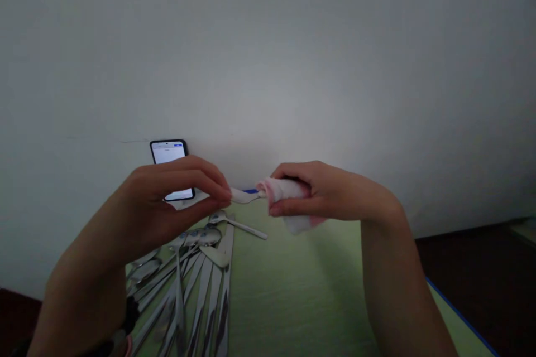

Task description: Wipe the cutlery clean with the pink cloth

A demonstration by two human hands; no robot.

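Observation:
Between the fingertips of my left hand (184, 187) is the flat, pale end of a piece of metal cutlery (245, 196); its exact kind is hidden. The other end runs into a folded white and pink cloth (288, 192). My right hand (330, 189) is closed around that cloth, thumb in front and fingers behind. Both hands are raised above the table, close together. Below my left hand lies a spread of metal cutlery, with several spoons (209, 236) and several long flat knives (211, 290). One spoon (247, 228) lies crosswise at the far end.
A phone (170, 152) with a lit screen leans against the white wall (268, 67) behind my left hand. The table (293, 301) has a green cover and a blue edge at the right. Something blue (250, 191) shows behind the held cutlery.

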